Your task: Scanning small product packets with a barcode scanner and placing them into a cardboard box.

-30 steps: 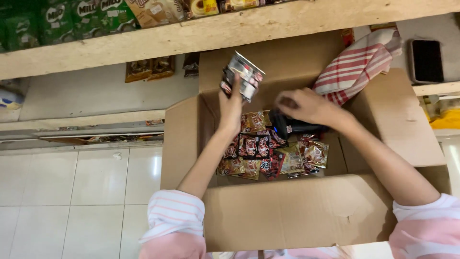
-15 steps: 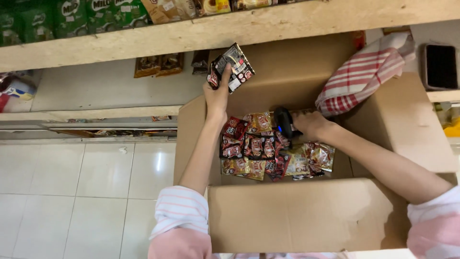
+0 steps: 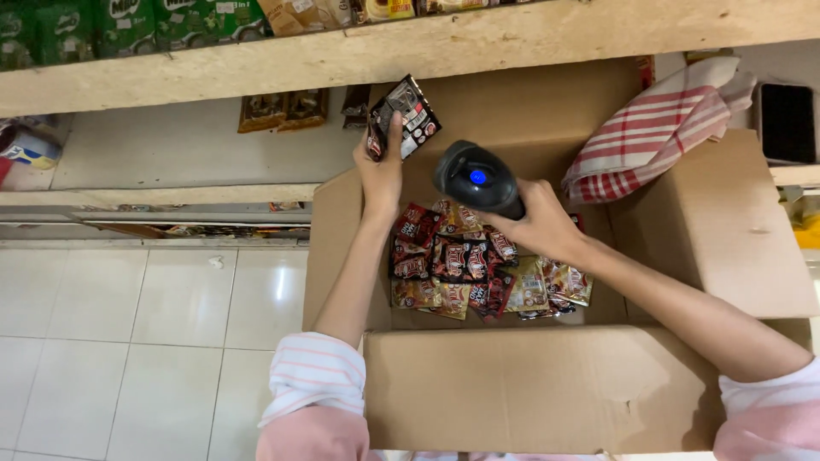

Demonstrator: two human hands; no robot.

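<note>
Two hands work above a cardboard box [image 3: 547,393] of sachets [image 3: 465,273]: the left hand [image 3: 382,171] grips a dark sachet [image 3: 403,115], the right hand [image 3: 534,224] clasps a black barcode scanner [image 3: 474,177].

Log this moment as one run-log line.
left hand: holds sachet | right hand: holds scanner | box: open, sachets inside
</note>
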